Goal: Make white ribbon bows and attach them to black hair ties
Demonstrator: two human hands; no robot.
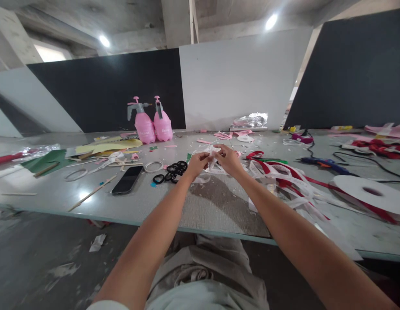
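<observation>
Above the middle of the table, my left hand (199, 164) and my right hand (228, 158) come together with fingers pinched. Between them is a small piece of white ribbon (212, 159), partly hidden by the fingers; its exact shape is hard to make out. Just left of my left hand lies a heap of black rings (176, 168), perhaps hair ties. To the right of my right hand, red and white ribbons (292, 183) spread in a tangle toward a large white spool (373, 193).
A black phone (127, 180) lies left of the rings. Two pink spray bottles (154, 125) stand at the back. At right rest a blue glue gun (326, 165) and its cord. Paper sheets (109, 145), sticks and scraps cover the left side. The table's front edge (216, 232) is near my lap.
</observation>
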